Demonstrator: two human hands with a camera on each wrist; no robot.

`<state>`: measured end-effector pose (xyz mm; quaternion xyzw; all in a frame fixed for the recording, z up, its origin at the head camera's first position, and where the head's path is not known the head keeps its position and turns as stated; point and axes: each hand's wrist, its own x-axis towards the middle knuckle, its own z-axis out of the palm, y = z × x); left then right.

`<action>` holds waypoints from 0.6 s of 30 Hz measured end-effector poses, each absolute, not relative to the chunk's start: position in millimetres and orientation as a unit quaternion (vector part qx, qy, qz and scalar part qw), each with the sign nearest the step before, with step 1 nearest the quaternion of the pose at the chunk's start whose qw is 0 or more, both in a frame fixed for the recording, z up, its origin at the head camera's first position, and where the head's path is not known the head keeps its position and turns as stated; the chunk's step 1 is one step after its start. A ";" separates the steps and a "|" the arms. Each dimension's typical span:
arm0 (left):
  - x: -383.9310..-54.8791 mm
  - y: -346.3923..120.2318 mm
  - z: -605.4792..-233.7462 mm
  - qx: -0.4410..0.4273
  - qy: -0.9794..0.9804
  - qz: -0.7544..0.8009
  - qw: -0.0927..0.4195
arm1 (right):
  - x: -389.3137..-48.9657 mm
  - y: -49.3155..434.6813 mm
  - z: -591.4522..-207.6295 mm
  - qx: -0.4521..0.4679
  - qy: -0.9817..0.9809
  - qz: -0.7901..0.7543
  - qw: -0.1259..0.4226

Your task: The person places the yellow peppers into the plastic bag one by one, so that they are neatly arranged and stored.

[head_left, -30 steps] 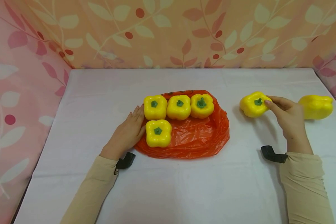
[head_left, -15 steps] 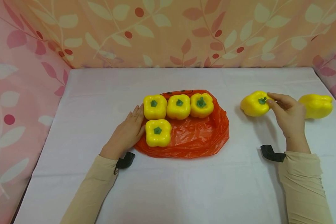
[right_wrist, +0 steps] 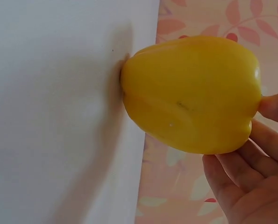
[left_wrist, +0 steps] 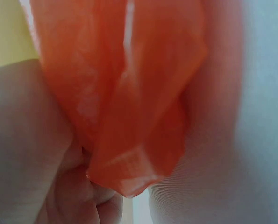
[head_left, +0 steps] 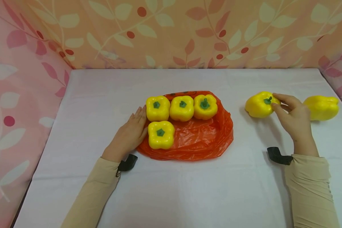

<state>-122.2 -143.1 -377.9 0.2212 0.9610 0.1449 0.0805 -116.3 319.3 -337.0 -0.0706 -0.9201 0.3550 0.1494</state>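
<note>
My right hand (head_left: 294, 117) pinches a yellow bell pepper (head_left: 260, 105) by its green-stemmed end, fingers at the back and thumb near the stem. The right wrist view shows that bell pepper (right_wrist: 192, 95) tilted, its far end right at the white tabletop. My left hand (head_left: 128, 136) lies with extended fingers along the left edge of a red plastic bag (head_left: 198, 136). Three yellow bell peppers (head_left: 182, 108) stand in a row on the bag, stems up. A single pepper (head_left: 161, 135) sits in front of the leftmost one. Crumpled red plastic (left_wrist: 129, 102) fills much of the left wrist view.
Behind my right hand another yellow bell pepper (head_left: 322, 107) lies on its side, partly hidden. A white cloth (head_left: 188, 193) covers the table. Leaf-patterned curtains (head_left: 171, 34) hang at the back and sides. Black wrist mounts (head_left: 278, 156) stick out at both sleeves.
The pepper in my right hand has tilted slightly, its stem swinging to the right and up. My left hand and the peppers on the bag have stayed put.
</note>
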 end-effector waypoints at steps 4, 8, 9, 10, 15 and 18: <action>-122.1 -143.5 -378.2 0.222 0.961 0.146 0.080 | -114.8 318.8 -333.7 -0.059 -0.927 0.354 0.109; -122.1 -143.5 -378.3 0.222 0.961 0.145 0.079 | -114.7 317.4 -331.7 -0.053 -0.934 0.347 0.068; -122.1 -143.4 -378.2 0.222 0.961 0.145 0.078 | -114.8 316.7 -331.4 -0.054 -0.936 0.343 0.063; -122.1 -143.4 -378.3 0.222 0.961 0.145 0.078 | -115.1 316.2 -331.7 -0.051 -0.936 0.342 0.063; -122.3 -143.1 -378.2 0.222 0.961 0.144 0.078 | -114.2 314.1 -330.8 -0.039 -0.938 0.337 0.074; -122.6 -143.1 -378.5 0.223 0.961 0.143 0.078 | -113.6 313.5 -330.6 -0.038 -0.937 0.337 0.079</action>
